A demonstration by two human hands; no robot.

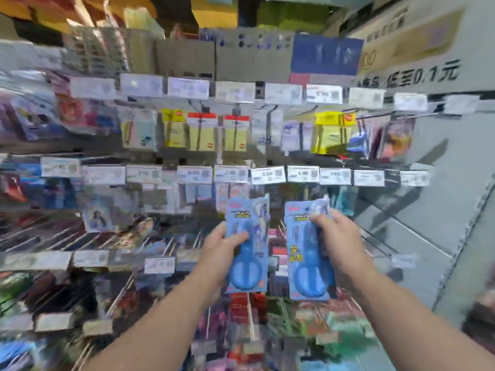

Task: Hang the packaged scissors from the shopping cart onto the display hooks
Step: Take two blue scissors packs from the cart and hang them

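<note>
I hold two blue packaged scissors upright in front of a store display wall. My left hand (223, 246) grips the left scissors pack (247, 263) by its left edge, thumb across the front. My right hand (338, 236) is closed on the upper right part of the right scissors pack (308, 269). Both packs hang side by side, a small gap apart, below a row of white price tags (267, 175). The display hooks behind the packs are blurred; metal rods (171, 245) stick out to the left. The shopping cart is not in view.
Rows of hanging stationery packs, such as the yellow packs (203, 135), fill the wall above, left and below. A grey panel (442, 196) with printed signs stands to the right. The whole view is motion-blurred.
</note>
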